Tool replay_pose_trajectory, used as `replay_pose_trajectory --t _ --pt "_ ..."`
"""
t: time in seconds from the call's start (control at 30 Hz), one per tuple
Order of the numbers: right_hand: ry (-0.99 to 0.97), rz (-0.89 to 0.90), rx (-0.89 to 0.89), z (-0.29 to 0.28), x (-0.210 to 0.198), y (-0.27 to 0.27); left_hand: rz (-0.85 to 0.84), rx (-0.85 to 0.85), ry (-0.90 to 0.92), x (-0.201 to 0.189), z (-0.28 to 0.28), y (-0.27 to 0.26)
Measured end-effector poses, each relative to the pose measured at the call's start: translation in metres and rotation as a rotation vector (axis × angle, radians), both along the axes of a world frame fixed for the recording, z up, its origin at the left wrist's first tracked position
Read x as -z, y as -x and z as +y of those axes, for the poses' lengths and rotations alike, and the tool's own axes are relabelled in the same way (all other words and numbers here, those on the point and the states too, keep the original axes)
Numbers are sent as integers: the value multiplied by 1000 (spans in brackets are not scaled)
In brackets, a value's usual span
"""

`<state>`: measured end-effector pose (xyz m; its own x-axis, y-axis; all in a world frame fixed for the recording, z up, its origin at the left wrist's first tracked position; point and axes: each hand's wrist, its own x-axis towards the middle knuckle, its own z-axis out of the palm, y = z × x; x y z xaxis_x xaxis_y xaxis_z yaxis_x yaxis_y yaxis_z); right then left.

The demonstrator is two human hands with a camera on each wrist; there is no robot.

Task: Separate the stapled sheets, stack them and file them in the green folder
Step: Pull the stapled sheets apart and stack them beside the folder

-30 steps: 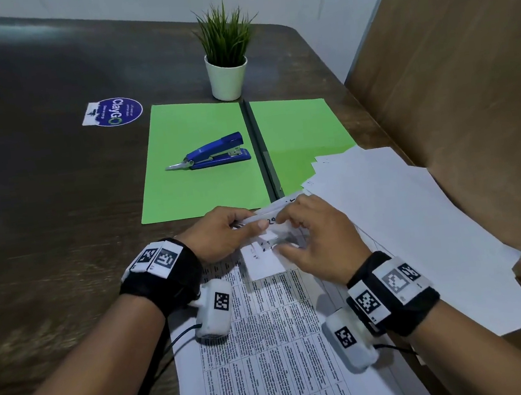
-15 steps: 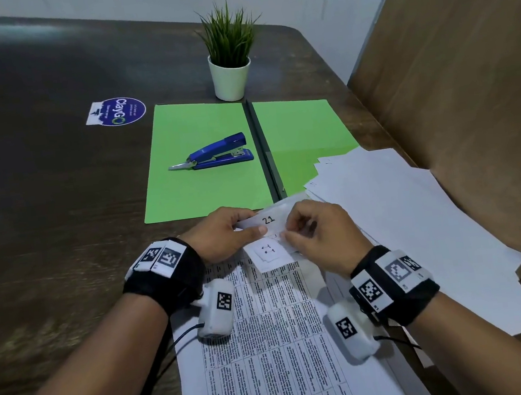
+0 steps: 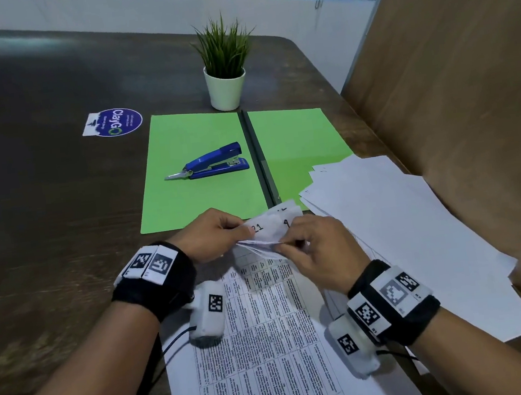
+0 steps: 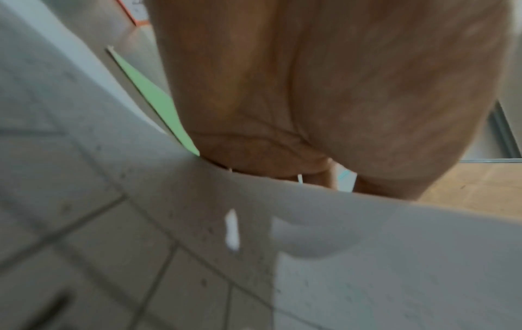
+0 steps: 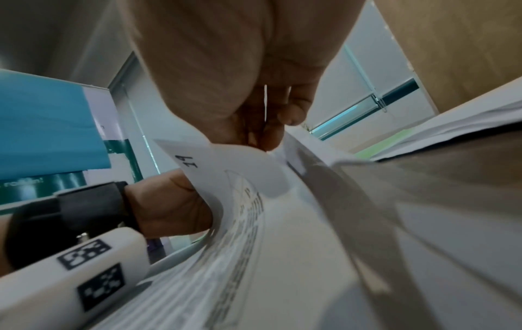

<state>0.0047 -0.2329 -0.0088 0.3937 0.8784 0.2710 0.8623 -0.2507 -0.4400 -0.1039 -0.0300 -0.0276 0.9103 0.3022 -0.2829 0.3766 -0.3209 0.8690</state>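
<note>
Both hands, the left hand (image 3: 214, 235) and right hand (image 3: 318, 249), pinch the curled far corner of the stapled white printed sheets (image 3: 269, 342), whose long axis runs from the person away toward the open green paper folder (image 3: 201, 171) lying flat beyond on the dark wooden surface (image 3: 44, 222). Across that folder's left leaf lies a blue stapler (image 3: 213, 166), and loose white sheets (image 3: 402, 230) are fanned to the right.

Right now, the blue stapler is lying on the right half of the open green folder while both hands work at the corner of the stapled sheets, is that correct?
Not quite: the head view shows the blue stapler lying on the left half of the open green folder, not the right. The rest stands: the left hand and right hand both work at the corner of the stapled sheets.
</note>
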Motion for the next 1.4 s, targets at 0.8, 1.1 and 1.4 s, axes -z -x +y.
replay_pose_trajectory --t 0.8,1.1,1.4 --pt "-333 618 287 5 -2 6 12 -40 111 -5 10 4" --pt "182 668 318 -44 5 -20 61 -69 68 -4 17 4" --pt "-65 717 334 -51 2 -18 64 -132 53 -3 12 3"
